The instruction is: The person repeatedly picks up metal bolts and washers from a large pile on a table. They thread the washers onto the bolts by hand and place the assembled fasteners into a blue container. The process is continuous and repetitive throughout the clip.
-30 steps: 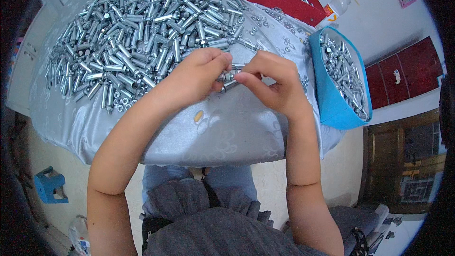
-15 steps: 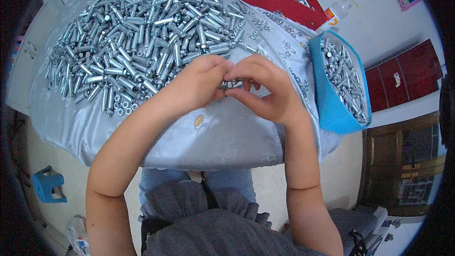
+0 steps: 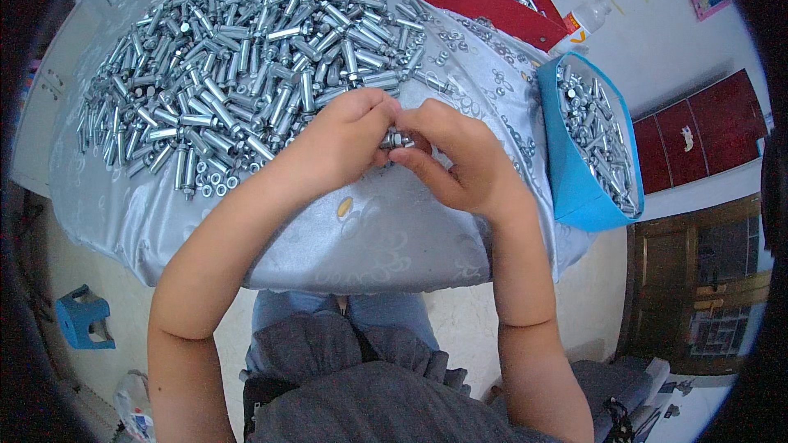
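Observation:
Above the near part of the table, my left hand (image 3: 349, 138) is closed around a silvery expansion bolt (image 3: 397, 140), and most of the bolt is hidden in its fingers. The nut end pokes out to the right. My right hand (image 3: 461, 156) curls in from the other side, thumb and fingers closed about that end; its fingertips are partly hidden. Just beyond lies a large heap of similar expansion bolts (image 3: 246, 82), spread over the left and far table. A few loose hex nuts (image 3: 217, 180) lie at the heap's near edge.
A shiny grey tablecloth (image 3: 369, 258) covers the table. Loose washers (image 3: 513, 135) are scattered right of the heap. A blue fabric bin (image 3: 574, 193) full of bolts stands at the right, a red box (image 3: 480, 8) of metal parts behind, a bottle (image 3: 584, 23) between them.
The right fingers have shifted slightly around the bolt's end, so more of the nut shows now. My left hand has barely moved and keeps its grip.

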